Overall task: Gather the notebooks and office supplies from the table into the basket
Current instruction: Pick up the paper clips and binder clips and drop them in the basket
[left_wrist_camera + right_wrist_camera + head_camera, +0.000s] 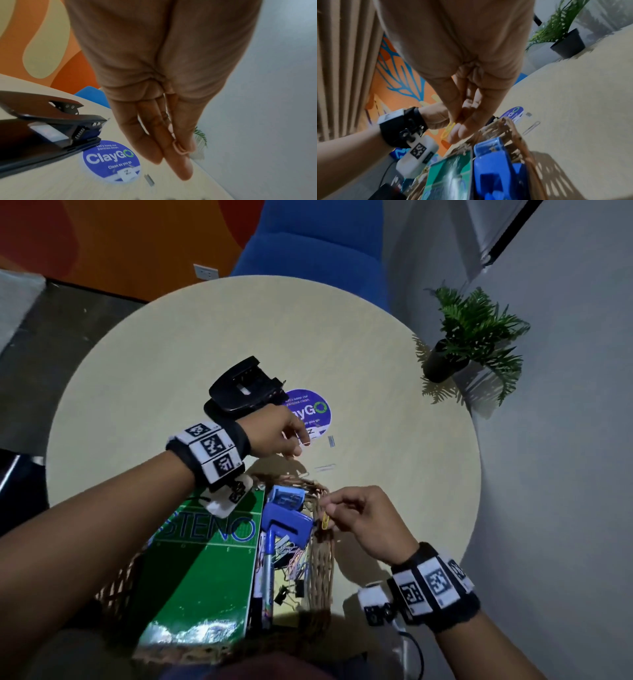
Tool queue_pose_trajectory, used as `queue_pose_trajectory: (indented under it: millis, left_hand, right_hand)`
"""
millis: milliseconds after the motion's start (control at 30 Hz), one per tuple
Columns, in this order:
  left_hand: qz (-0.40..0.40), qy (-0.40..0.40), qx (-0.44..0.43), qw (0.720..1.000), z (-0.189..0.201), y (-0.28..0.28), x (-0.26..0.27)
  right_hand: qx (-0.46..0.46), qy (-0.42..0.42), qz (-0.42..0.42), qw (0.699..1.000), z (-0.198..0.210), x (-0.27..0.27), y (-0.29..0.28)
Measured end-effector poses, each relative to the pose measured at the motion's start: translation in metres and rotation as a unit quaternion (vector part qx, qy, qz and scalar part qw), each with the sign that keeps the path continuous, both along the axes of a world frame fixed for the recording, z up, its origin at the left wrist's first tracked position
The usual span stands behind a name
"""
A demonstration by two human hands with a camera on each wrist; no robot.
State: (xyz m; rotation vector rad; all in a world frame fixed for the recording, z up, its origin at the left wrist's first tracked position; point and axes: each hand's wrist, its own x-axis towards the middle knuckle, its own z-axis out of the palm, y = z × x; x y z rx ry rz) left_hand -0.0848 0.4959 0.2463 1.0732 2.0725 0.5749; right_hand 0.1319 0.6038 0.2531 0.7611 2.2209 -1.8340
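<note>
While our right hand [356, 518] pinches a yellow wire paper clip [325, 521] over the woven wicker basket [322, 559] rim, our left hand [277, 433] pinches a pale clip [179, 148]. Green steno notebook [202, 570] and blue stapler [287, 522] are binned; black hole punch [239, 388], silver clip [325, 467] and staple strip [331, 441] remain mid-table.

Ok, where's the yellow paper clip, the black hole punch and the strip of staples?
yellow paper clip [325, 522]: head view, on its loop below the fingers.
black hole punch [239, 386]: head view, on its top lever.
strip of staples [149, 180]: left wrist view, on its middle.
</note>
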Motion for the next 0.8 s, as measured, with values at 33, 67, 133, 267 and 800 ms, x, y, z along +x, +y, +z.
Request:
queue_pose_trajectory:
  millis: [33,67,133,267,800]
  left_hand:
    - [0.002,0.001,0.007,1.0,0.0,-0.01,0.007]
    - [0.0,0.003,0.013,1.0,-0.001,-0.02,0.013]
    - [-0.011,-0.01,0.019,1.0,0.003,-0.036,0.027]
    - [-0.057,-0.031,0.012,0.998,0.006,-0.059,0.057]
    - [-0.079,0.168,-0.005,0.983,0.033,-0.009,0.013]
  right_hand:
    - [-0.001,-0.007,0.027,1.0,0.003,0.008,-0.01]
    - [0.002,-0.017,0.056,0.998,0.004,0.016,-0.019]
    - [0.04,-0.034,0.104,0.993,0.003,0.025,-0.031]
    - [0.148,-0.013,0.07,0.986,-0.004,0.028,-0.027]
    - [0.21,-0.026,-0.096,0.973,-0.05,0.0,0.04]
